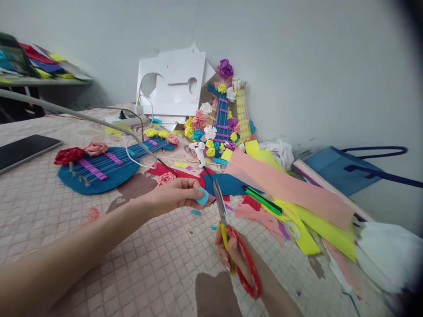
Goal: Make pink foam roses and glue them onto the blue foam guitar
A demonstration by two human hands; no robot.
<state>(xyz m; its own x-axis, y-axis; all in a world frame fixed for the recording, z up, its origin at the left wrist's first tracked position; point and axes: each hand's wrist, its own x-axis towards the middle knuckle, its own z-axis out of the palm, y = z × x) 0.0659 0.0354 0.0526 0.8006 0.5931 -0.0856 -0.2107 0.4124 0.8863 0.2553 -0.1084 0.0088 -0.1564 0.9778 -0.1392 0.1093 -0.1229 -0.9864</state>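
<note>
Between the thumb and fingers of my left hand point(180, 193) is a small light-blue piece of paper point(202, 197). My right hand point(233, 251) grips scissors point(244, 259) with red and yellow handles. Their blades point up and away, just right of the blue piece and apart from it. Tiny blue scraps point(195, 212) lie on the table below my left hand. Beyond that hand rests a blue paper guitar point(109, 176) with strings, purple strips and paper roses. A pink paper rose point(165, 178) lies right behind my left wrist.
A white glue gun point(198, 154) stands behind my hands, near decorated paper guitars point(223, 114) against the wall. Pink paper point(291, 185), yellow paper point(307, 229) and a green cutter point(262, 200) lie right. A white cable point(82, 115) crosses at left, near a phone point(26, 149).
</note>
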